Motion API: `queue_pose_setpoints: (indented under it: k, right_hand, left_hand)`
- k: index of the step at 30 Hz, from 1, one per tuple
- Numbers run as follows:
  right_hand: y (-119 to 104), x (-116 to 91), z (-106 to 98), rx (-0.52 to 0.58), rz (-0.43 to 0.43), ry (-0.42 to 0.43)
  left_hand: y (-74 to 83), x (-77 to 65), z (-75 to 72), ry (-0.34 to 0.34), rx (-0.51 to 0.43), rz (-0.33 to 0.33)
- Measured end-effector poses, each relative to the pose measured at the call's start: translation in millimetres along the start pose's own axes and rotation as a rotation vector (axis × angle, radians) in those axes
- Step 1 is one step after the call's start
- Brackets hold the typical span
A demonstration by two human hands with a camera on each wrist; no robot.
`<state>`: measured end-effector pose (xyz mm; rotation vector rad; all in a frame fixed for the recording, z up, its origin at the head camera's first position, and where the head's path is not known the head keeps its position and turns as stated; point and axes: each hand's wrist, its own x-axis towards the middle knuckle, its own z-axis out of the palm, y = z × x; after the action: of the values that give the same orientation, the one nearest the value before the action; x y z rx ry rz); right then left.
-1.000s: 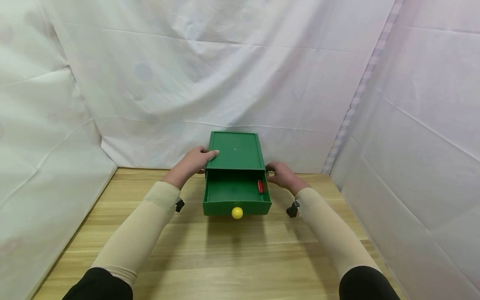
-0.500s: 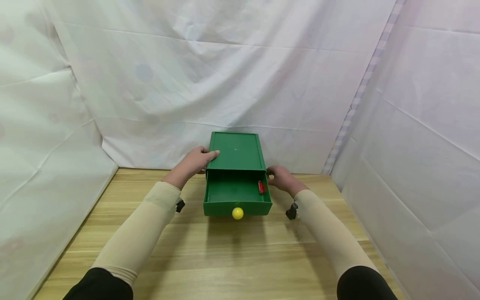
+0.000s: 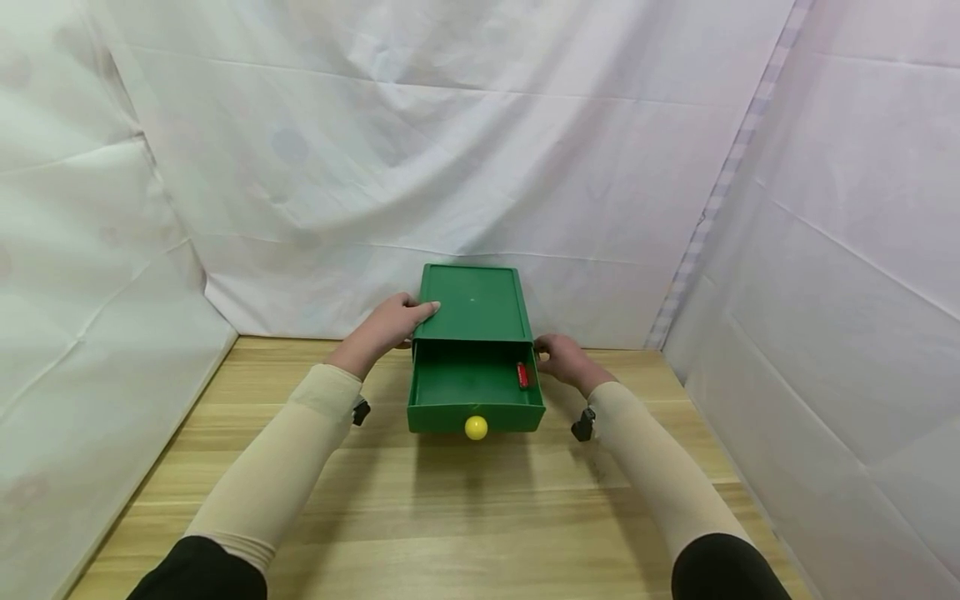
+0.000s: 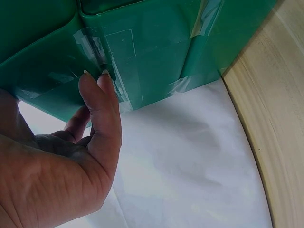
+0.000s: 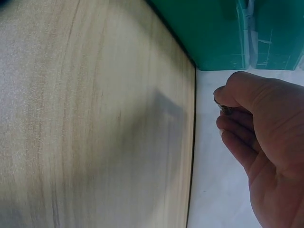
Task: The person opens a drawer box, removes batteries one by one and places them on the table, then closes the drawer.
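1. Your right hand [image 3: 566,360] has slid slightly toward you along the right side of the green box [image 3: 472,300] since a second ago; your left hand [image 3: 386,323] keeps its place, and the box sits practically as it did.
2. Your left hand grips the box at its left edge; the thumb lies flat on the smooth top, the fingers reach down the side, and two fingertips meet the wall near strips of clear tape [image 4: 88,40], glossy and wrinkled.
3. Your right hand is narrow, thumb and fingertips pinching a small shiny thing [image 5: 225,110], dark and too little seen to name; the other fingers curl loosely beneath.
4. The box stands at the far part of the bench [image 3: 465,517], close to the cloth [image 3: 285,167] behind; its rectangular top has a thin raised rim, and its drawer [image 3: 442,418] juts out toward you as a shallow tray.
5. On the drawer's front sits a yellow knob [image 3: 476,427], round as a ball; inside, near the right wall, lies a red piece [image 3: 522,376], short and narrow.
6. Pale wood grain runs across the bench; the cloth is white, creased and faintly patterned.
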<state>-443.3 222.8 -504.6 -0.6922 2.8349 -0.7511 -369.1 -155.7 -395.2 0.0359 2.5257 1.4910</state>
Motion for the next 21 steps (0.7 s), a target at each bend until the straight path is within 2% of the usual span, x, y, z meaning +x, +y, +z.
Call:
queue_pose_setpoints:
  k: [15,21]
  right_hand:
    - [8,4,8,-0.011,-0.004,-0.014]
    - [14,7,13,0.009,0.034,-0.014]
  left_hand:
    - [1.8,-2.3,0.1,0.002,-0.013,-0.003]
    - [1.5,-1.6,0.0,0.001,-0.026,0.002]
